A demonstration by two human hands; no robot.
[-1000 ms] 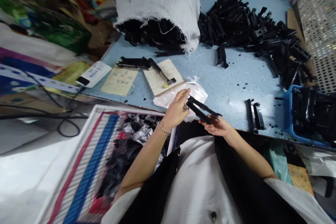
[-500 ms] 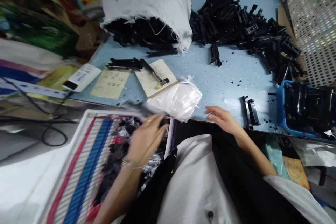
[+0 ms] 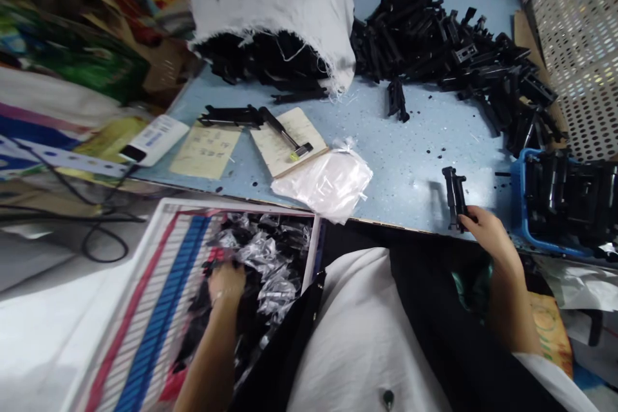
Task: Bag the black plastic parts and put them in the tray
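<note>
My right hand (image 3: 480, 226) is closed on the near end of a pair of long black plastic parts (image 3: 454, 196) lying on the blue table (image 3: 405, 161) near its front edge. My left hand (image 3: 226, 283) reaches down into a striped woven sack (image 3: 159, 283) beside my lap, among black parts wrapped in clear plastic; its fingers are buried, so whether it holds anything is hidden. A clear plastic bag (image 3: 328, 183) lies on the table between the two hands.
A white sack (image 3: 270, 0) spills black parts at the back. A big heap of black parts (image 3: 454, 58) covers the back right. A blue bin (image 3: 564, 206) of parts sits at right. Two paper sheets, a black tool (image 3: 284, 132) and cables lie at left.
My left hand carried the black part from above the table edge down into the striped sack. My right hand let go of it and moved right onto the pair of parts.
</note>
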